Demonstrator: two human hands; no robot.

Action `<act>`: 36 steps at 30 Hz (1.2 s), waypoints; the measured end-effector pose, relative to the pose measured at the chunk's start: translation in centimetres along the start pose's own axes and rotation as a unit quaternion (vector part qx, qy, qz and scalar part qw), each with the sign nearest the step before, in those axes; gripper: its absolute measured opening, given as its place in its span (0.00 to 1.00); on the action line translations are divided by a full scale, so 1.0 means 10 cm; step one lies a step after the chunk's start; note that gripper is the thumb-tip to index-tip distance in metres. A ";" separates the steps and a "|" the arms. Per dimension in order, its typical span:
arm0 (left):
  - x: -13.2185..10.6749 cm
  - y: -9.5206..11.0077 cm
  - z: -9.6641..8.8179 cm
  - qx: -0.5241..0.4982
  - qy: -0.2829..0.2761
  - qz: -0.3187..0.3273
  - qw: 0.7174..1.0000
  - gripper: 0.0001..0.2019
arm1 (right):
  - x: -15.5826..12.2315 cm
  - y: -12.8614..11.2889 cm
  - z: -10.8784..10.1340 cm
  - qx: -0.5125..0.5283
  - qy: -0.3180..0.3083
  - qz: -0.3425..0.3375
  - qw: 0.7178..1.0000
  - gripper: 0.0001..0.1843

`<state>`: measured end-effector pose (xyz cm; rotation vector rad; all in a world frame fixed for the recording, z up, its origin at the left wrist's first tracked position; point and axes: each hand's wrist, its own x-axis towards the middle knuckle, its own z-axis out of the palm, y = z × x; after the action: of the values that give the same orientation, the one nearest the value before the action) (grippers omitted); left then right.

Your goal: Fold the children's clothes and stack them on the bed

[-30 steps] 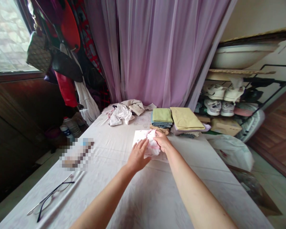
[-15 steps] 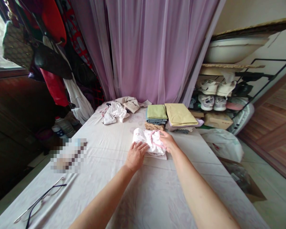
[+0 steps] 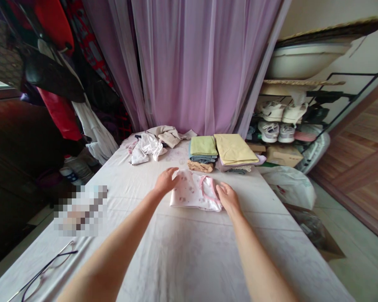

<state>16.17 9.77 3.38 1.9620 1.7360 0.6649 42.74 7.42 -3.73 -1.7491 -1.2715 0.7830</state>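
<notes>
A folded white shirt [image 3: 190, 191] with small prints and a pink-trimmed neckline lies flat on the sheet in front of me. My left hand [image 3: 166, 179] is at its far left corner, fingers stretched along the edge; the thumb side touches the cloth. At the neckline end on the right, my right hand [image 3: 228, 196] has its fingers apart, with the fingertips against the pink trim. Just beyond the shirt stands a stack of folded clothes with a green piece [image 3: 203, 145] on top. Beside that stack is another, topped by a yellow folded cloth [image 3: 236, 149].
Crumpled clothes [image 3: 153, 144] lie at the far left of the sheet-covered surface [image 3: 176, 251]. Eyeglasses [image 3: 44, 268] rest near the left edge, below a blurred-out item [image 3: 80, 212]. A purple curtain [image 3: 189, 63] hangs behind. Shoes [image 3: 277, 121] sit on a rack to the right.
The shirt now lies flatter and wider. My left hand has moved from its near side up to the far left corner. My right hand has shifted slightly toward me at the neckline end.
</notes>
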 end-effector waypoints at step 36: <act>-0.82 -0.73 -0.10 -0.130 0.068 -0.043 0.988 0.21 | -0.63 -0.58 0.58 -0.207 -0.064 -0.046 0.975 0.19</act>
<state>9.03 2.51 -0.88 1.6910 1.7030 0.9612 33.39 3.73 -1.28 -1.9694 -1.6842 0.6163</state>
